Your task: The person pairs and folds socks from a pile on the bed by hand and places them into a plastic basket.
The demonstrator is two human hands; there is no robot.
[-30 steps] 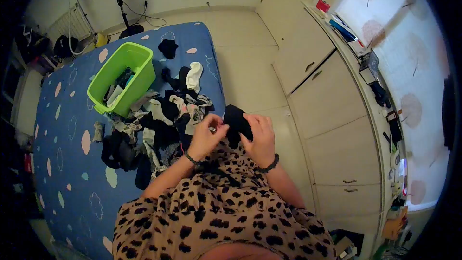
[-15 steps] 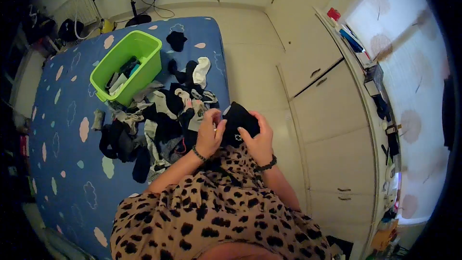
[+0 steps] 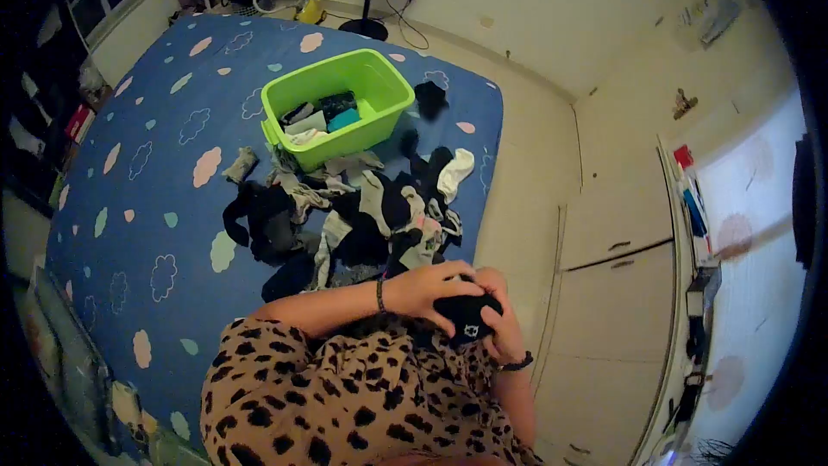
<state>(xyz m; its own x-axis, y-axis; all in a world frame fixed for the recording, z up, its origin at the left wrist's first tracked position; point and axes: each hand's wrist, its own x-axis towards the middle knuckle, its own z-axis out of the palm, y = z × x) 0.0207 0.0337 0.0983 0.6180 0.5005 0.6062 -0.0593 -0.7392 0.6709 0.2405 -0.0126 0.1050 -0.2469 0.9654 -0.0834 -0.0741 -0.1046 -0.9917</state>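
Observation:
A black sock with a small white emblem is bunched up close to my body. My left hand grips it from the left, fingers curled over its top. On the other side my right hand holds it with bent fingers and the thumb near the emblem. Just beyond my hands lies a loose heap of socks in black, grey and white. A white sock lies at the heap's right side, and a black sock sits apart, farther back.
A green plastic bin with several folded pieces inside stands on the bed, which has a blue cloud-print sheet. A standing fan is behind the bed. Pale cabinets run along the right, with small items on the ledge above.
The view has swung, so the bed and bin appear farther right. My left hand has come over onto the black sock, which is now more compact between both hands.

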